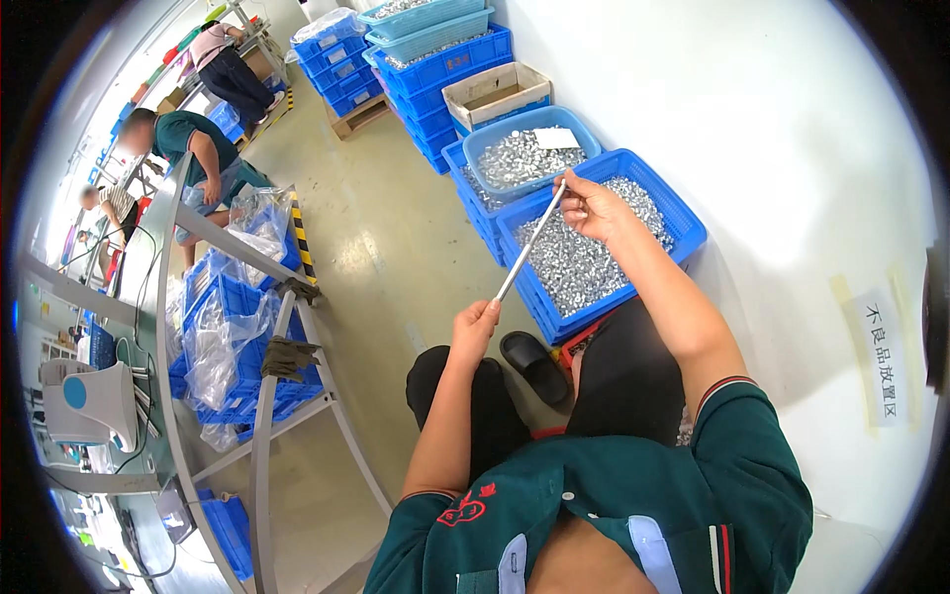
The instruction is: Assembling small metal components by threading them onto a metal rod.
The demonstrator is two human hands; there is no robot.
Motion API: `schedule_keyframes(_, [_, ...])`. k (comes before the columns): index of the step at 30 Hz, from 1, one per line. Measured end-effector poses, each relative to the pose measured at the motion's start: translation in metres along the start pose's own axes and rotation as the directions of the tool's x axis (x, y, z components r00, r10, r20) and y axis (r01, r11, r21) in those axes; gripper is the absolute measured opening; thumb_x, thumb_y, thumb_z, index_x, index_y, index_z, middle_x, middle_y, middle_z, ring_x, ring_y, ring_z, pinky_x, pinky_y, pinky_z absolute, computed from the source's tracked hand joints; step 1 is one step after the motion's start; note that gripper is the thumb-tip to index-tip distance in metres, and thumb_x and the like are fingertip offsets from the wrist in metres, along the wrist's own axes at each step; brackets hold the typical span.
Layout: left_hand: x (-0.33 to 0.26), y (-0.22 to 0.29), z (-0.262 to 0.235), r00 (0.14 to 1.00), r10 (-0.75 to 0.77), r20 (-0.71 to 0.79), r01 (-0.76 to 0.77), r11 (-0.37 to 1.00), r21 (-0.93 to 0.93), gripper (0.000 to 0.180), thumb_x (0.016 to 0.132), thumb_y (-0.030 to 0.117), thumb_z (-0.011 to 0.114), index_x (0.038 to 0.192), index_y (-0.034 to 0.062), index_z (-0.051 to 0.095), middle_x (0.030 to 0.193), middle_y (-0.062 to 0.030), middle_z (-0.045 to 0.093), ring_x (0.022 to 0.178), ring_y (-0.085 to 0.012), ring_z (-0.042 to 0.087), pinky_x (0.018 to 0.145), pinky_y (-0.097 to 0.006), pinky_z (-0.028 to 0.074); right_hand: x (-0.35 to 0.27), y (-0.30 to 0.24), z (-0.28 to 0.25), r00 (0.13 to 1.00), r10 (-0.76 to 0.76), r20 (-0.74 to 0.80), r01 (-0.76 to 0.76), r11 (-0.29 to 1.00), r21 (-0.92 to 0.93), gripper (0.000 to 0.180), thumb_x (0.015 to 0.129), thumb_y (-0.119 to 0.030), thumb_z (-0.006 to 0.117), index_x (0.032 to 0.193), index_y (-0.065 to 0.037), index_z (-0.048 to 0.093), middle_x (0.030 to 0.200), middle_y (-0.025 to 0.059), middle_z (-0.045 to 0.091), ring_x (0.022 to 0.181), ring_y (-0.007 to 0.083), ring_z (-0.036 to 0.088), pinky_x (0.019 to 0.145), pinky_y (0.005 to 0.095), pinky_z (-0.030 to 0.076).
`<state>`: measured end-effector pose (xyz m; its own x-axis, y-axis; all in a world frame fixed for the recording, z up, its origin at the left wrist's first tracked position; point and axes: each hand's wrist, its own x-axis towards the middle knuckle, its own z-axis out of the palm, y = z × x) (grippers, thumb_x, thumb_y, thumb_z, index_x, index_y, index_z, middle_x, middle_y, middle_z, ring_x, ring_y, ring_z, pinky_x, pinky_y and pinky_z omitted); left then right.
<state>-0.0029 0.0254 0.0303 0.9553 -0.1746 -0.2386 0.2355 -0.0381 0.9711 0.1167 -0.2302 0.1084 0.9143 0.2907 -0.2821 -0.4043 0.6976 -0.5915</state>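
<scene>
A slim silver metal rod (531, 244) slants between my hands, its far end up and to the right. My left hand (475, 330) is closed around the near end, above my knee. At the far end, the fingers of my right hand (590, 208) pinch the rod's tip; whether a small part is also between them cannot be made out. Below my right hand stands a blue crate (691, 236) filled with small silver metal parts (579, 265). Just beyond it, a lighter blue basin (475, 148) holds more such parts, with a white card (556, 138) lying on them.
Farther back are stacked blue crates (426, 109) and an open cardboard box (495, 91). A metal frame (265, 426) and plastic-wrapped blue crates (223, 346) stand at left. A black slipper (535, 366) lies by my legs. Several people work at far left.
</scene>
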Motion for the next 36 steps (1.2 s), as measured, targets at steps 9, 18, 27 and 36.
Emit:
schedule_keyframes(9, [0.002,-0.007,-0.003,0.998,0.051,-0.032,-0.050,0.998,0.034,0.031,0.087,0.030,0.051,0.064,0.0089,0.046,0.052,0.0081,0.033,0.044,-0.0021,0.028,0.040,-0.020,0.020,-0.010,-0.011,0.011,0.992,-0.124,-0.003,0.106,0.862,-0.495,0.019,0.085,-0.019,0.054,0.087,0.000,0.056,0.065,-0.0017,0.041,0.047,0.0033,0.035,0.035,0.0166,0.024])
schedule_keyframes(18, [0.001,0.000,0.001,0.999,0.039,-0.029,-0.038,0.999,0.007,0.031,0.087,0.030,0.051,0.065,0.0090,0.047,0.052,0.0078,0.034,0.043,-0.0025,0.028,0.039,-0.020,0.020,-0.016,0.008,0.031,0.954,-0.298,-0.023,0.182,0.641,-0.746,0.023,0.078,-0.025,0.063,0.072,-0.004,0.056,0.055,-0.0035,0.043,0.043,0.0032,0.036,0.036,0.0172,0.023])
schedule_keyframes(27, [0.004,0.005,0.006,0.998,-0.042,-0.053,0.037,0.995,-0.097,0.031,0.088,0.032,0.048,0.066,0.0113,0.045,0.049,0.0092,0.030,0.038,-0.0010,0.024,0.034,-0.019,0.017,-0.008,0.033,0.020,0.935,0.355,-0.002,-0.268,0.701,-0.661,0.016,0.082,-0.015,0.057,0.091,-0.001,0.056,0.065,0.0009,0.045,0.048,0.0057,0.037,0.036,0.0186,0.024])
schedule_keyframes(36, [0.005,0.003,0.002,0.996,-0.071,-0.053,0.063,0.987,-0.145,0.031,0.087,0.034,0.049,0.066,0.0121,0.044,0.048,0.0094,0.029,0.036,-0.0007,0.022,0.033,-0.018,0.016,0.017,0.012,-0.031,0.963,0.092,-0.255,-0.079,0.995,0.061,0.028,0.071,0.014,0.046,0.099,0.008,0.046,0.090,0.0178,0.053,0.081,0.0285,0.059,0.070,0.0343,0.054])
